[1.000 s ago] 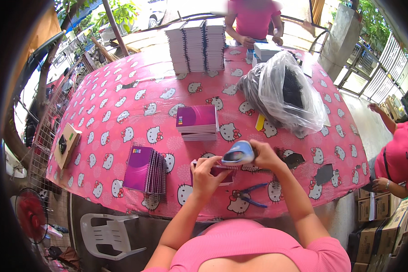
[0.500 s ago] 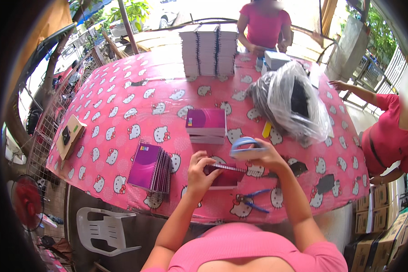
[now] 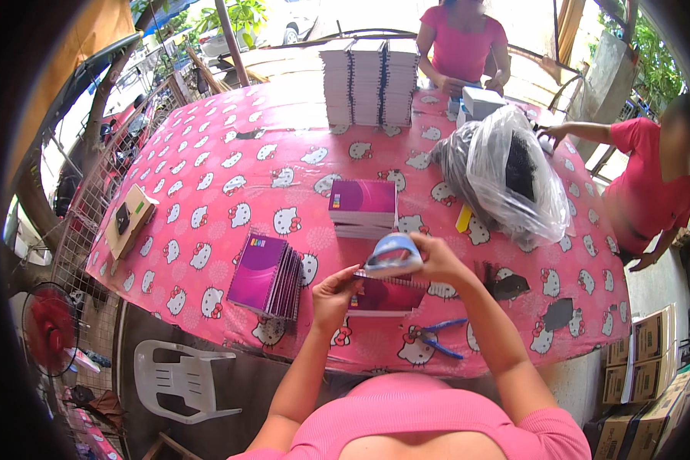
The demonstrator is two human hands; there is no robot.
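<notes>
A purple spiral notebook (image 3: 391,294) lies in front of me, its wire-bound edge on the far side. My left hand (image 3: 335,297) is closed in a pinch at the left end of that edge; the fingertips partly hide the spot. My right hand (image 3: 437,259) grips a blue and grey hand tool (image 3: 395,257) with a loop handle, held over the wire edge. Blue-handled pliers (image 3: 441,339) rest on the table to the right of the notebook. A fanned pile of purple spiral notebooks (image 3: 262,274) sits to the left. Beyond my hands stands a stack of purple-covered notebooks (image 3: 363,201).
Tall stacks of wire-bound books (image 3: 370,84) stand at the table's (image 3: 299,180) far side. A clear plastic bag (image 3: 514,184) with dark contents lies right, beside a yellow strip (image 3: 464,218). Two co-workers in pink (image 3: 468,46) stand around the table. A cardboard piece (image 3: 134,218) lies left.
The blue tool has moved left and tilted down over the wire edge. My left hand has shifted to the notebook's left end, and the notebook lies flatter. The right co-worker reaches toward the bag.
</notes>
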